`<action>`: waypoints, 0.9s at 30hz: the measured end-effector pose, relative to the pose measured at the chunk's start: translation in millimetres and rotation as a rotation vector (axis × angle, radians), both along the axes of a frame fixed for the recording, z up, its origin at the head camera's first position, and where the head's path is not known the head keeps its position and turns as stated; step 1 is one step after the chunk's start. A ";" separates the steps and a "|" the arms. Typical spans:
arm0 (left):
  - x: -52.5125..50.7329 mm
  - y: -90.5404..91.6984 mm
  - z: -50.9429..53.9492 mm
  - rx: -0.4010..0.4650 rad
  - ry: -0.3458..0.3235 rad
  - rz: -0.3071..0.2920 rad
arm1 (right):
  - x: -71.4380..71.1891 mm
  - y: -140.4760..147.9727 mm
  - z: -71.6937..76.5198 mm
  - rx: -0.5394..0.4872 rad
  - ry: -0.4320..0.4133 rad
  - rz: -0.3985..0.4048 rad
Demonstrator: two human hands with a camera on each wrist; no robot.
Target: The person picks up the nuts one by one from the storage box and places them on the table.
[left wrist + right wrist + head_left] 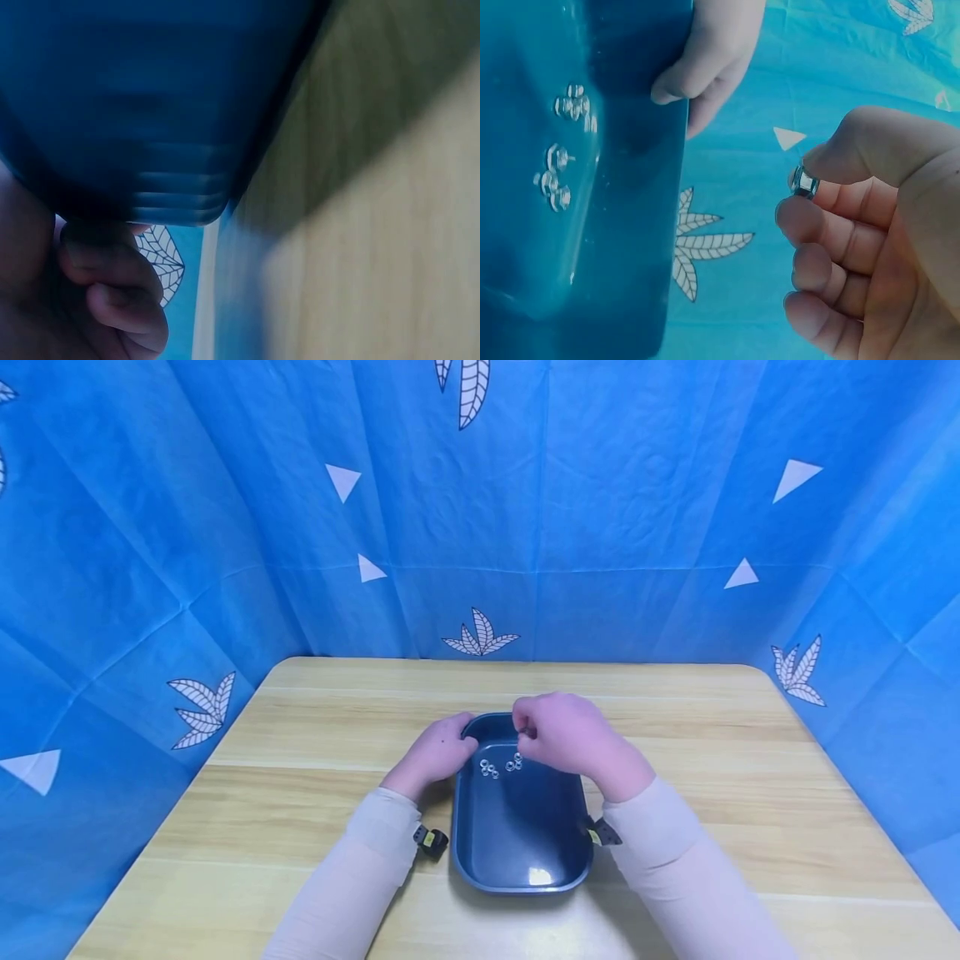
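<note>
A deep dark-blue rectangular tray [517,847] with rounded corners stands on the table. My left hand [437,750] grips its far left corner, thumb over the rim; in the left wrist view the fingers [124,289] curl against the outside wall. Above the far right part of the tray is my right hand [573,735]. It pinches a small shiny metal nut [805,182] between thumb and forefinger, the other fingers curled loosely. Two small clusters of similar nuts lie on the tray floor towards its far end, a left cluster [487,769] and a right cluster [513,763].
The light wooden table [337,727] extends around the tray on all sides. A blue curtain [615,510] with white leaves and triangles hangs behind the table and along both sides. Small black wrist cameras, such as the left one [432,842], sit close beside the tray walls.
</note>
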State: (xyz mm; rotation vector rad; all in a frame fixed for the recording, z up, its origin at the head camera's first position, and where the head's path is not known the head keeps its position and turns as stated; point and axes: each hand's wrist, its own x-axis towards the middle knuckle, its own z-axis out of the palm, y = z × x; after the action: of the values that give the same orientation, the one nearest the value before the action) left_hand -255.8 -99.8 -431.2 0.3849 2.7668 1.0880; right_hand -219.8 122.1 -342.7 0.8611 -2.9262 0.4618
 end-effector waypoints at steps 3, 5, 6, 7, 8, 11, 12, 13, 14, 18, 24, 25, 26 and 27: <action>0.2 -0.3 1.4 -0.010 -0.007 0.005 | -0.5 3.5 0.7 -0.009 0.000 -0.024; 0.0 -0.4 1.5 -0.017 -0.006 0.006 | -1.0 6.4 0.0 -0.019 0.000 -0.039; -0.1 -0.5 1.8 -0.021 -0.005 0.007 | -1.3 7.9 -0.3 -0.023 0.002 -0.044; -0.2 -0.5 2.0 -0.026 -0.003 0.006 | -1.4 9.5 -0.6 -0.028 0.001 -0.049; -0.5 -0.5 1.9 -0.028 -0.002 0.006 | -1.7 11.2 -1.1 -0.034 0.002 -0.054; -0.8 -0.3 2.2 -0.029 0.003 0.002 | -2.1 17.2 -1.9 -0.046 0.011 -0.065; -0.9 -0.2 2.2 -0.026 0.000 0.001 | -2.1 19.4 -1.9 -0.050 0.014 -0.067; -0.9 0.0 2.1 -0.023 -0.003 0.002 | -2.0 21.6 -2.0 -0.054 0.017 -0.071; -0.8 0.0 2.0 -0.017 -0.007 0.003 | -2.1 23.8 -2.4 -0.056 0.021 -0.076; 0.1 0.1 1.6 -0.001 -0.017 0.011 | -2.8 32.7 -5.6 -0.065 0.022 -0.098; 0.6 0.2 0.8 0.002 -0.019 0.012 | -4.6 47.1 -17.4 -0.092 -0.020 -0.144; 0.6 0.3 0.5 0.003 -0.021 0.011 | -4.6 49.5 -19.2 -0.099 -0.027 -0.154; 0.7 0.3 0.2 0.003 -0.022 0.011 | -4.9 52.1 -21.2 -0.106 -0.034 -0.165; 0.8 0.3 -0.1 0.003 -0.022 0.010 | -5.0 54.6 -23.1 -0.114 -0.039 -0.176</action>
State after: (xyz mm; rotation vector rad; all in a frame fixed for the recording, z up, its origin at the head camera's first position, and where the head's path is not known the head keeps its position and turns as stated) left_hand -254.9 -99.5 -431.2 0.3568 2.7513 1.0918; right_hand -224.8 176.7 -365.8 0.5820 -2.9417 0.6305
